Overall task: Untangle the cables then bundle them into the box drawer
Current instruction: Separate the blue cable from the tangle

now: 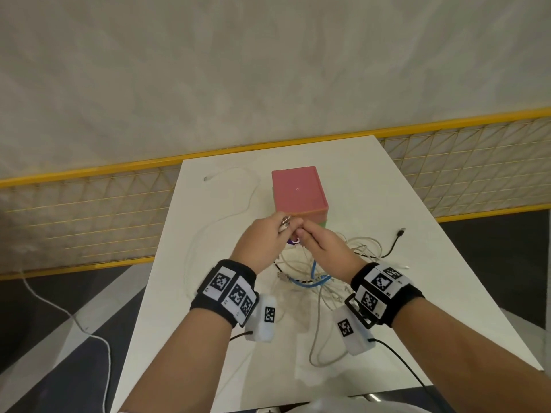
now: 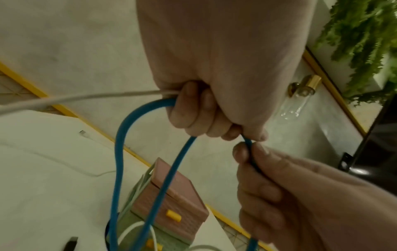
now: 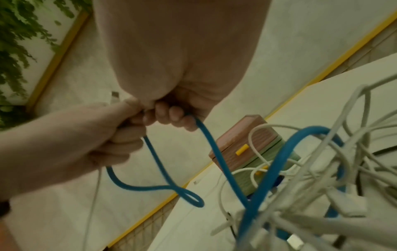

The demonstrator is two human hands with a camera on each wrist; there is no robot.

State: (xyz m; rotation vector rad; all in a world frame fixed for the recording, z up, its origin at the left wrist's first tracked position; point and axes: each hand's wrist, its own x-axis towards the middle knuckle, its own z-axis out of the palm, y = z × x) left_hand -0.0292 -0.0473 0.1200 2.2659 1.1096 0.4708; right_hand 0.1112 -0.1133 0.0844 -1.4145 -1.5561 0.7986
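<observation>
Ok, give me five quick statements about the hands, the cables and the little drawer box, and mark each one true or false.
1. Both hands hold the blue cable. True: the left hand and the right hand each grip it.
2. The left hand also holds a white cable. True.
3. The blue cable is fully free of the cable tangle. False: in the right wrist view it runs through the white cables.
4. The box has a blue top. False: its top is pink, with a green drawer below.
5. A black cable hangs off the table. False: it lies on the table, right of the tangle.
</observation>
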